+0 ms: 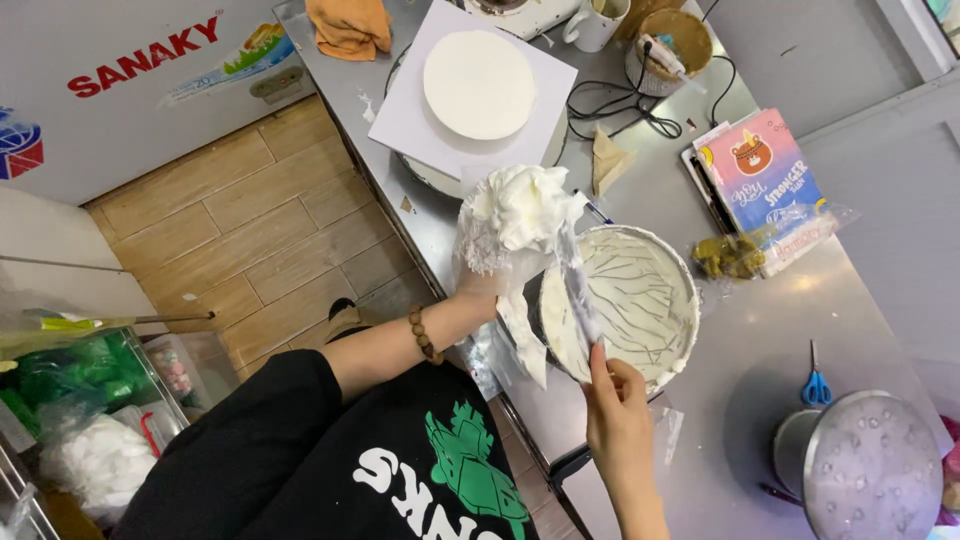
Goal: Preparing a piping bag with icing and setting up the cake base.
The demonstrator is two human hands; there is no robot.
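My left hand (478,290) grips a clear piping bag (487,243) whose open top is piled with white cream (520,205). My right hand (618,405) holds a long spatula (577,285) smeared with cream, its blade reaching up to the bag's opening. Just right of the bag sits a round metal bowl (685,290) with cream streaked over its inside. Behind it a round white cake (478,83) rests on a square white board (410,120) on a turntable.
The steel counter (760,330) also carries blue scissors (816,382), a metal stand (865,465), a pink notebook (765,170), black cables (625,105), a cup (597,22) and an orange cloth (348,25). Wooden floor (250,230) and a white freezer lie left.
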